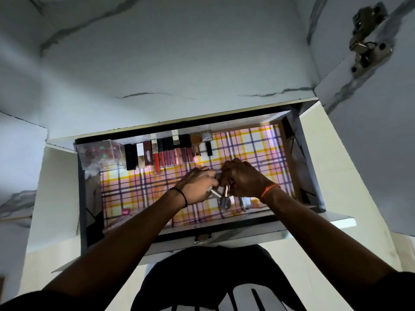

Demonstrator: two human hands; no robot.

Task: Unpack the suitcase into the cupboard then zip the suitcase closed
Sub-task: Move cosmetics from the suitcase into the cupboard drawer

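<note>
Two hands meet over the drawer (298, 153): left hand (197, 185) pinches a silver tube (215, 194), right hand (242, 178) a rose-gold one (227, 190). Light, rigid, slippery; grip mid-barrel. Lipstick row (170, 153) at eleven o'clock.

Both arms outstretched, left hand (197, 185) and right hand (242, 178) fingers curled together.

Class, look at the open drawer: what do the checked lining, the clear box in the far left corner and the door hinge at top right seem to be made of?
Checked lining: probably paper or thin plastic sheet; flat, printed plaid, slight sheen under the light.
Clear box: likely hard acrylic or similar plastic; see-through walls, crisp edges.
Door hinge: metal, apparently plated steel; silvery, glossy, with screw heads.
</note>
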